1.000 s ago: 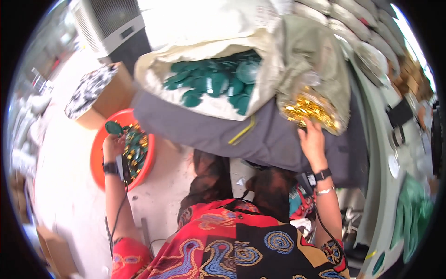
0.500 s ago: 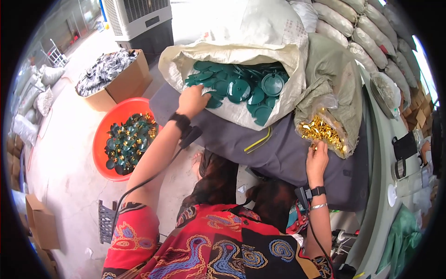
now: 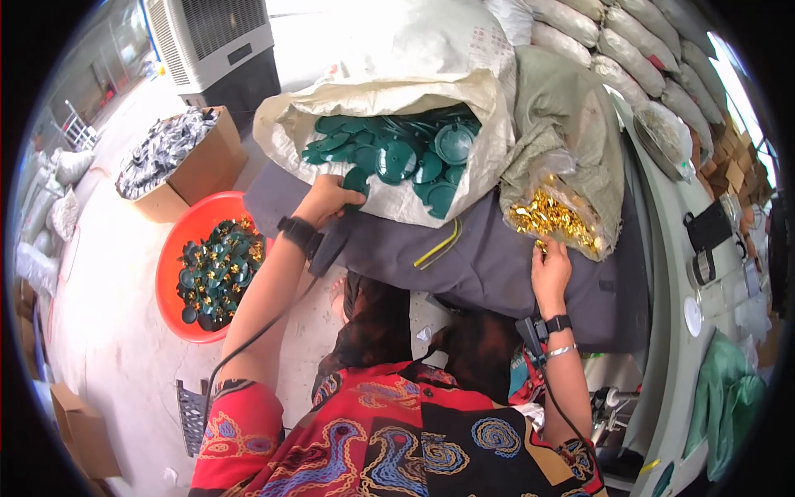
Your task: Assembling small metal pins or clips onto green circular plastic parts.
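My left hand [image 3: 325,201] pinches a dark green plastic disc [image 3: 356,182] at the lower left lip of a white woven sack [image 3: 277,124]. Many more such green discs [image 3: 396,160] lie inside that sack's mouth. On the right, my right hand [image 3: 550,273] has thumb and fingers closed on a small gold piece [image 3: 542,246], just below the mouth of a grey-green sack [image 3: 563,108]. Shiny gold pieces [image 3: 551,214] fill that mouth. To the left, a red basin [image 3: 170,311] on the floor holds green discs with gold pieces on them.
Both sacks rest on a dark grey cloth [image 3: 489,265] over a raised surface, where a yellow strip [image 3: 439,244] lies. A cardboard box [image 3: 203,170] of grey scraps and an air cooler [image 3: 219,50] stand at far left. Filled sacks [image 3: 563,25] are stacked at far right.
My left hand has drawn back slightly from the discs with one disc in its fingers. My right hand has come down a little from the gold pile with a gold piece. The whole view has shifted.
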A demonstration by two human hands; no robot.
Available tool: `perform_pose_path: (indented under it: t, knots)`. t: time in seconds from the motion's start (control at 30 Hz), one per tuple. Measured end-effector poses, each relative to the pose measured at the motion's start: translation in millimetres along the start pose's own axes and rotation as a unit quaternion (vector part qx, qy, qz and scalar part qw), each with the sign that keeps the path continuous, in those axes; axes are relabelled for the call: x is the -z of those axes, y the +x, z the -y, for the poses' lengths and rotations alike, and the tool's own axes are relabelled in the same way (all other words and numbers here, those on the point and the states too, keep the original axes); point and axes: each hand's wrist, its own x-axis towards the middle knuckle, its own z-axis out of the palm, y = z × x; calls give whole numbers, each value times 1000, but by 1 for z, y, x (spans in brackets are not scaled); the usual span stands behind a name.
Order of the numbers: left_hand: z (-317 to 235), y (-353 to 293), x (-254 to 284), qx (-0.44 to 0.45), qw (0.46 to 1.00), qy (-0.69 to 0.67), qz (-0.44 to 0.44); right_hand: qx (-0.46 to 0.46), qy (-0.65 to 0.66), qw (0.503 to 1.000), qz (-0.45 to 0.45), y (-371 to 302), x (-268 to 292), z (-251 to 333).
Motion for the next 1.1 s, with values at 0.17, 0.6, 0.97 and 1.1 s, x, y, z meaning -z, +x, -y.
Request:
perform_pose_path:
  t: [0.17, 0.6, 0.97, 1.1]
  knots:
    - [-55, -101, -45, 13, 962, -229, 148, -161, 561, 788, 197, -13, 35, 50]
    - [-85, -165, -124, -269, 954, -93, 97, 27, 475, 855, 207, -37, 80, 112]
    - [-89, -183, -128, -431, 896, 107, -3, -284, 690, 576, 333, -45, 72, 117]
    - [-65, -167, -114, -428, 900, 74, 20, -249, 686, 566, 383, -40, 65, 122]
